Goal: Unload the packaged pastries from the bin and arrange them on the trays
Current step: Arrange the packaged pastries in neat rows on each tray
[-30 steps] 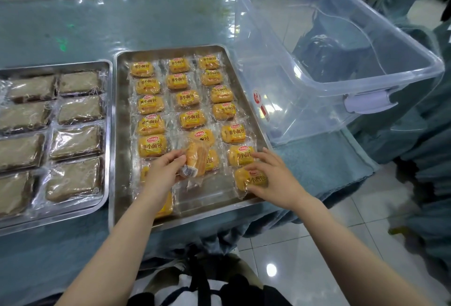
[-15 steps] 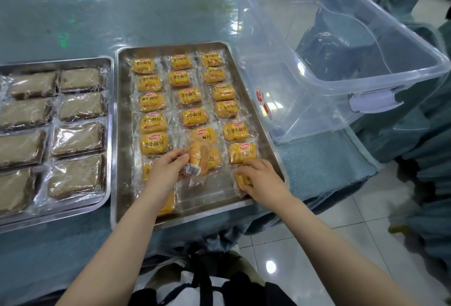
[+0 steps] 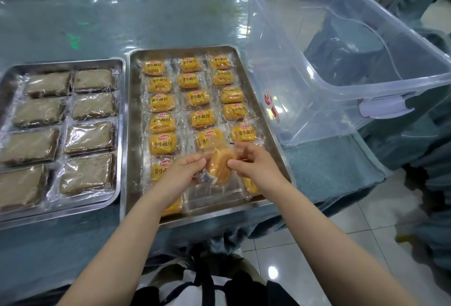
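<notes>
Both hands [image 3: 220, 170] pinching one bread pkt [image 3: 219, 167], long axis pointing away; empty slot in steel tray [image 3: 131, 135] directly below.

Head view looks forward and down — close (wide-angle) — over the trays [image 3: 127, 135].

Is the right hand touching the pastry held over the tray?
Touching. The head view shows the right hand pinching the pastry wrapper's right side, while the left hand grips its left.
</notes>
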`<state>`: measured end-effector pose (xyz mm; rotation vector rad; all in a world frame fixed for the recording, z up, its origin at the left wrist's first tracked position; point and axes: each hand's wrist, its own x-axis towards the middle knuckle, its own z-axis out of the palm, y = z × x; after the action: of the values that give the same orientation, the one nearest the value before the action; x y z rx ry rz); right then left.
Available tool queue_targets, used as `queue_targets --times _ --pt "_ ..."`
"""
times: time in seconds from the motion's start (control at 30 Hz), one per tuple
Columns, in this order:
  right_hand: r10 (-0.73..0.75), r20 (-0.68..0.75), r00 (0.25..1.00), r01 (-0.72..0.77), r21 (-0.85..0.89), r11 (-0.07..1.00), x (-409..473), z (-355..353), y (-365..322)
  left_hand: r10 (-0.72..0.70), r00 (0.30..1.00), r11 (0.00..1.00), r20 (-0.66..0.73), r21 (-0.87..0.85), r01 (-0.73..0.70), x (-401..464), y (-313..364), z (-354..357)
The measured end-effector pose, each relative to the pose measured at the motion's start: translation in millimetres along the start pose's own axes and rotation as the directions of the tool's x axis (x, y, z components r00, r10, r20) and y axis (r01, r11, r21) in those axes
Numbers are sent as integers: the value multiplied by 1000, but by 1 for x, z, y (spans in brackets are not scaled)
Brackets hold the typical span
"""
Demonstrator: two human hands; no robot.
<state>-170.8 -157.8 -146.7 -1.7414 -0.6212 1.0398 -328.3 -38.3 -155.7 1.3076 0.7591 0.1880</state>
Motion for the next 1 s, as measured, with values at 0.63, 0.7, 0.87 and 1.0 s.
queue_targets --times 0.63,0.7,0.87,1.0 --pt "109 109 988 -149 505 850 8 -10 3 221 974 974 49 44 -223 -13 6 5" --pt "133 124 983 -177 497 849 11 -11 4 279 957 881 75 378 -286 -15 6 10" --pt "273 249 929 -366 519 773 17 -3 3 242 965 630 102 740 -236 -18 -5 22" --pt "235 357 904 -388 455 801 22 -6 6 244 965 567 94 794 -220 -24 -17 25"
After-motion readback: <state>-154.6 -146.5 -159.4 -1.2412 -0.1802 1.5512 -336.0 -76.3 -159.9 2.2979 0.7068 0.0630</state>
